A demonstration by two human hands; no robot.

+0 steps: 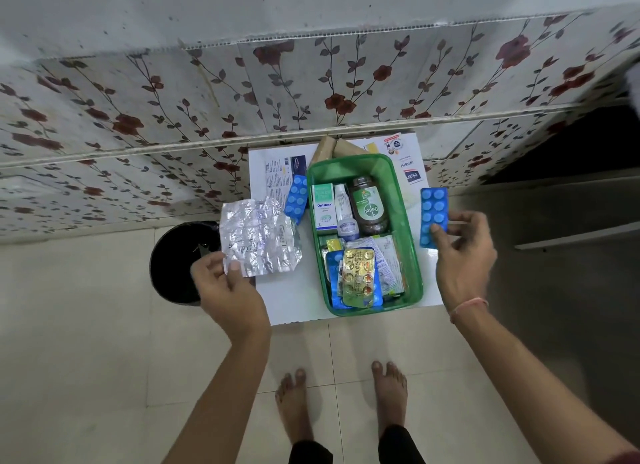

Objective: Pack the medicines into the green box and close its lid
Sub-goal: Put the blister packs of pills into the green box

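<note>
The left hand pinches the near corner of a crumpled silver foil blister sheet between thumb and fingers, holding it above the left edge of the white cardboard surface. The right hand grips the lower end of a blue rectangular blister strip of round tablets, held upright just off the right side of the open green plastic box. A thin pinkish thread circles the right wrist.

Between the two hands, the green box sits on the white surface with no lid on it. In its far half, beyond the fingertips, stand a white-and-green carton marked Optibex, a small white bottle with a round white jar at its foot, and a dark brown Dettol bottle with a green label. Its near half holds a pile of tablet strips, topped by a gold foil blister strip lying over blue ones.

Just beyond the silver sheet, a second blue blister strip leans against the box's left outer wall. Under the left hand stands a round black bin on the pale tiled floor. Two bare feet are planted below the surface's near edge, and a floral-patterned panel rises behind.
</note>
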